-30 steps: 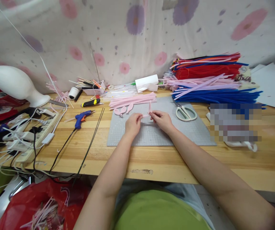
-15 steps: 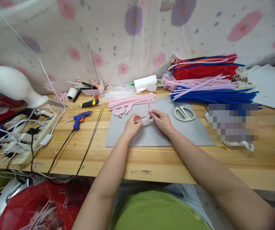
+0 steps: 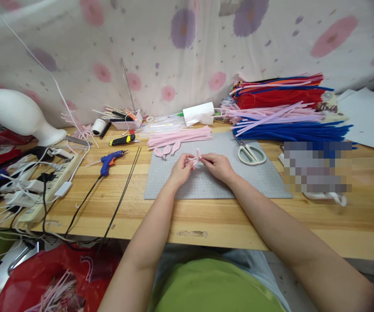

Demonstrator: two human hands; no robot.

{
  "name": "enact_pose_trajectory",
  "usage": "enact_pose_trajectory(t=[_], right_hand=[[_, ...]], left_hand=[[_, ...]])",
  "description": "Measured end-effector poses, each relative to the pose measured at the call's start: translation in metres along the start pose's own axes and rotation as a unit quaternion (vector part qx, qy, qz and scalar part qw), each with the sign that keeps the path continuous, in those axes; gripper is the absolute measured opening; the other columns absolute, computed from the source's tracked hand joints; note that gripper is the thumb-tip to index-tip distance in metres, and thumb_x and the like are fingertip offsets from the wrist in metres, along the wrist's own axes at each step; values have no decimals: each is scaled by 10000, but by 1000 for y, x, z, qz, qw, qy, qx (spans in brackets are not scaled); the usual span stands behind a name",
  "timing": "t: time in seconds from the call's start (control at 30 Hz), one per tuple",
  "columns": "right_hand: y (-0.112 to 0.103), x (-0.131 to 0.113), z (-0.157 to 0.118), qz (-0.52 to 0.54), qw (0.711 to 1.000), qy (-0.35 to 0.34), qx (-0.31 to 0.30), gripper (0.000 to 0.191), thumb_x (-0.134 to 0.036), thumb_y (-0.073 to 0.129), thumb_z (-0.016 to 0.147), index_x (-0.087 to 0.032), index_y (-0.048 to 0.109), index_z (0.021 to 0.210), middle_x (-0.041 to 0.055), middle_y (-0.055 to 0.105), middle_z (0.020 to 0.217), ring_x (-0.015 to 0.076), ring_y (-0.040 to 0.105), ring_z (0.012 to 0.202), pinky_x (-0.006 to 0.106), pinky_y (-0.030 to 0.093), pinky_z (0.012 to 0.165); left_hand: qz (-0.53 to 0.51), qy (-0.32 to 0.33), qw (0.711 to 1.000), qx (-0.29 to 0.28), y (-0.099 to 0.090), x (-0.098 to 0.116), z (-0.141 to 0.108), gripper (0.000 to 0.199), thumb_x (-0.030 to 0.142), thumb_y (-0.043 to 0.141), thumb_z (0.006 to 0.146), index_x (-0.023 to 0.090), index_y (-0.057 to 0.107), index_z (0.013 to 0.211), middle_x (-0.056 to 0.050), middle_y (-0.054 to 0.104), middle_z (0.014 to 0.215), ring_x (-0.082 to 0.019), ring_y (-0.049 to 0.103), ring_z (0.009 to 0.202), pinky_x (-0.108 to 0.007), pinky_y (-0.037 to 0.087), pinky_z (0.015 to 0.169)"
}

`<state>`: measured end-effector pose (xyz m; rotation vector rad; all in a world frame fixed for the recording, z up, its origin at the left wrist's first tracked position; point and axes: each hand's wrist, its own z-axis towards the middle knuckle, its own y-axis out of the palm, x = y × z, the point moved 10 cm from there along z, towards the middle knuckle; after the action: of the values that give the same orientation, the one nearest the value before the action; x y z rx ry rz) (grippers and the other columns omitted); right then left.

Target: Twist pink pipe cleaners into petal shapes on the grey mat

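My left hand [image 3: 181, 169] and my right hand [image 3: 218, 166] are close together over a grey cutting mat [image 3: 206, 186]. Between them is a bent pink pipe cleaner [image 3: 198, 154], its upper part standing up from the fingertips. Both hands pinch it, the left at its lower left part, the right at its right side. Fingers cover much of the piece. Behind my left hand, several finished-looking pink petal-shaped loops [image 3: 166, 150] lie on the mat. A row of straight pink pipe cleaners [image 3: 180, 137] rests along the mat's back edge.
Scissors [image 3: 251, 154] lie on the mat's right side. Piles of blue pipe cleaners [image 3: 291, 130] and red ones [image 3: 278, 99] stand behind. To the left are a blue glue gun [image 3: 108, 163], a utility knife [image 3: 122, 140], a power strip [image 3: 60, 182] and a white foam head [image 3: 14, 112].
My right hand has moved slightly left, closer to my left hand. The upright pink pipe cleaner has shifted left and lower with it, and now meets the part at my left fingertips.
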<state>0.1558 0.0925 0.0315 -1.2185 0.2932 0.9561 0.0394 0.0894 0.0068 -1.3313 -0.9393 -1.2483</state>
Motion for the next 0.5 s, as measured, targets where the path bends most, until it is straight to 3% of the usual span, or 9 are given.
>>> enact_pose_trajectory(t=[0.13, 0.23, 0.4, 0.5], right_hand=[[-8, 17, 0, 98, 991, 76, 56, 294, -369, 433, 791, -201, 651, 893, 28, 633, 712, 137, 545, 617, 244, 399, 608], [-9, 29, -3, 174, 971, 137, 90, 326, -413, 433, 776, -170, 631, 865, 7, 584, 618, 108, 469, 486, 225, 365, 496], [12, 9, -1, 161, 982, 95, 4, 289, -396, 447, 760, -177, 622, 689, -10, 569, 569, 97, 454, 485, 217, 341, 499], [8, 16, -2, 94, 988, 125, 15, 275, -380, 442, 755, -193, 633, 692, -8, 572, 539, 111, 466, 491, 226, 321, 495]], left_hand=[[-95, -92, 991, 3, 4, -15, 0, 324, 174, 459, 702, 161, 534, 1017, -39, 625, 779, -60, 479, 465, -189, 350, 413], [-159, -128, 978, 42, 0, -22, 0, 300, 131, 457, 664, 155, 580, 936, -40, 614, 790, -44, 471, 482, -179, 382, 438], [-217, -100, 965, 114, -12, -18, 0, 181, 217, 466, 723, 140, 589, 831, 19, 501, 621, -33, 400, 467, -182, 406, 483], [-159, -60, 972, 162, -28, -10, -1, 166, 277, 479, 748, 145, 576, 778, 42, 440, 561, -41, 399, 482, -183, 399, 517]])
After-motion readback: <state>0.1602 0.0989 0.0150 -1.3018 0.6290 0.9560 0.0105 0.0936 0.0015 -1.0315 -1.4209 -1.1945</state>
